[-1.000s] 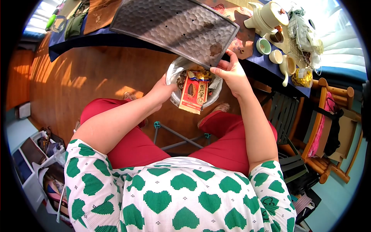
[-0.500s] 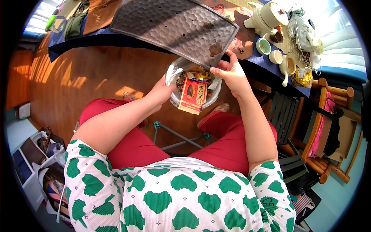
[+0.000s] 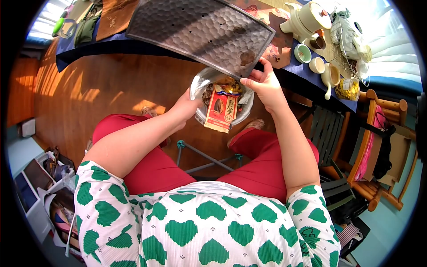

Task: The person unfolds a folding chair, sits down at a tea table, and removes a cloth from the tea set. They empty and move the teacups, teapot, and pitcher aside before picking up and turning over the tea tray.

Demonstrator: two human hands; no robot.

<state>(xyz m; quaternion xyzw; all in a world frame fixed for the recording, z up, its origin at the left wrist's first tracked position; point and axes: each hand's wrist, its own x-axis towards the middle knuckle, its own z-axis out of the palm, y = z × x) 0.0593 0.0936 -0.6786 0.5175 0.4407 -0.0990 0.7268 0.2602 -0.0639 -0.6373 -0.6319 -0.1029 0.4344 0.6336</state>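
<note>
My left hand point(image 3: 186, 107) is closed on the left rim of a lined waste bin point(image 3: 198, 84), held between my knees. Inside the bin, a red and tan sunseed packet point(image 3: 219, 111) leans out over the near rim, with other scraps and yellowish bits behind it. With thumb and fingers, my right hand point(image 3: 265, 85) grips the near right corner of a dark, hammered-looking tea tray point(image 3: 195, 33). The tray is tilted, and that corner hangs over the far right part of the bin. Brownish damp-looking patches show near the gripped corner.
Right of the tray, a table with a blue cloth point(image 3: 299, 66) bears a cream teapot point(image 3: 311, 20), a green-lined cup point(image 3: 303, 53), a small cup point(image 3: 317, 65), a handled pourer point(image 3: 330, 76) and a jar point(image 3: 348, 89). A wooden chair point(image 3: 369, 147) stands at right.
The bin and its packet have shifted very slightly left. The tray and both grips look the same.
</note>
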